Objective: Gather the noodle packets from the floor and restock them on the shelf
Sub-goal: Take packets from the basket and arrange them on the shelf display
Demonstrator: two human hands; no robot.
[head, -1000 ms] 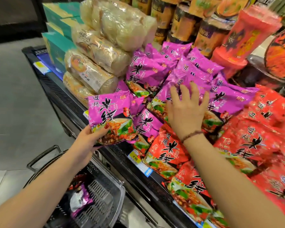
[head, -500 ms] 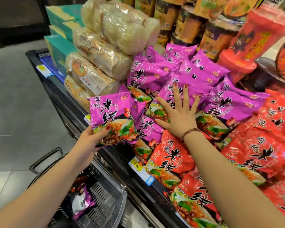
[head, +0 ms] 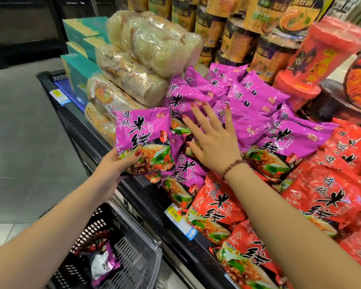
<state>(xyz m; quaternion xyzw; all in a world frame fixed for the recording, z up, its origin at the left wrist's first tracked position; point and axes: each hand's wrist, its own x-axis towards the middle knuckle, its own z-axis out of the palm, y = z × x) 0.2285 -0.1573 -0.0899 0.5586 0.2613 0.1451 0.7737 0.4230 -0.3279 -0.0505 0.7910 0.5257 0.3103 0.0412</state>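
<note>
Shelf [head: 133,190] mostly stocked w/ purple pile [head: 244,101]. Left hand [head: 113,167] grips purple packet [head: 144,140] beside pile; right hand [head: 213,140] flat, fingers spread on pile. Packets left in basket [head: 142,253].

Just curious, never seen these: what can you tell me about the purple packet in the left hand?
The purple packet is a sealed pouch of glossy, crinkled plastic, with big black characters above a picture of noodles and greens. The left hand grips its lower left corner, thumb on the front, holding it roughly upright beside the purple pile.
</note>
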